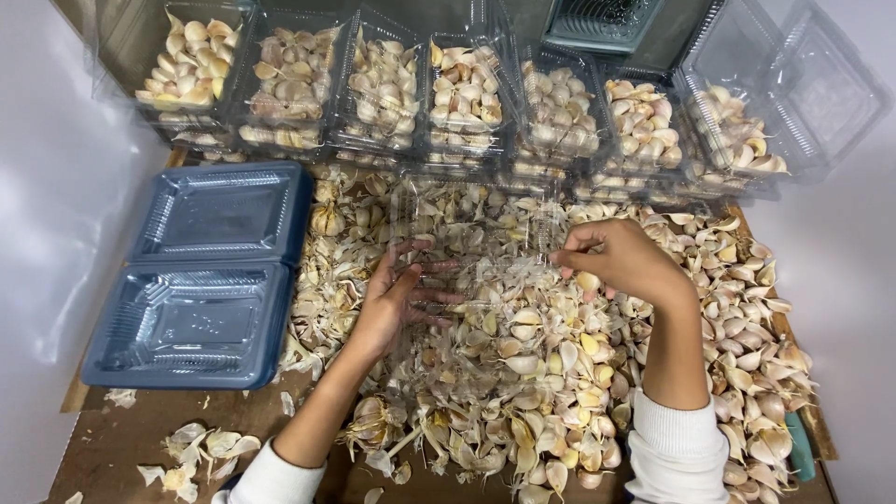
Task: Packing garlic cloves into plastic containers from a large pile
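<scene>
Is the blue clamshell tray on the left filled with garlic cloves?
No. Both halves of the open blue tray show bare plastic, while the cloves lie in the pile under the hands.

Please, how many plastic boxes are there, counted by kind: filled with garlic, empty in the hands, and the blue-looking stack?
Clear plastic clamshell boxes filled with garlic cloves, back row: 7
Empty clear plastic clamshell box, held by left hand and right hand: 1
Blue-looking stack of open clamshell boxes: 1
Total: 9
</scene>
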